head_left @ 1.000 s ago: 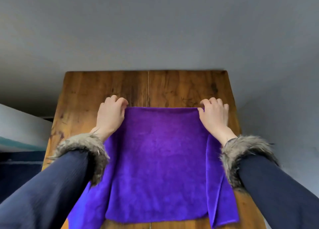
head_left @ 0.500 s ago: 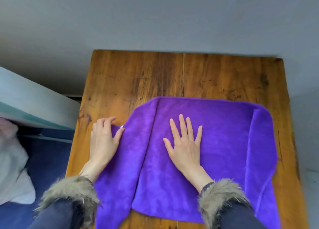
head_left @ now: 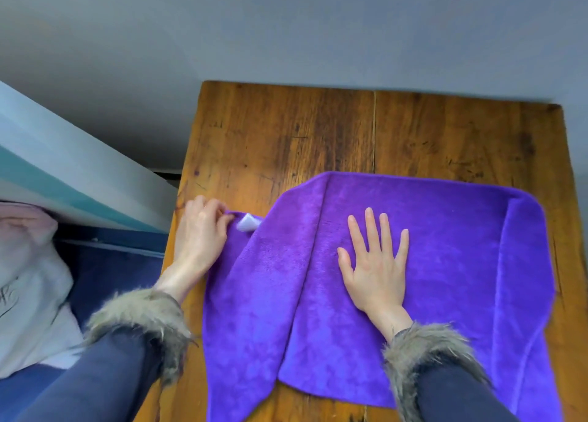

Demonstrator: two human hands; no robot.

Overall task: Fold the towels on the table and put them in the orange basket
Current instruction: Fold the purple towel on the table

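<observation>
Purple towel (head_left: 429, 262) lies on the wooden table (head_left: 318, 135), filling the lower centre and lower right of the frame. It is partly folded: an upper layer sits over a wider lower one, with a flap running down the left and a narrower strip showing along the right.

Left hand (head_left: 200, 234), centre-left of frame: fingers curled, pinching the towel's left corner just beside the table's left edge. A small white tag (head_left: 247, 223) shows at that corner, just right of the thumb.

Right hand (head_left: 375, 269), centre: flat on the upper layer, fingers straight and spread, holding nothing.

Edges: the towel's far edge runs across mid-frame, its right side comes near the table's right edge, and its near edge runs out of the bottom of the frame.

Open room: bare wood across the whole far half of the table, upper centre to upper right.

Both sleeves end in fur cuffs (head_left: 143, 320).

Orange basket not in view.
</observation>
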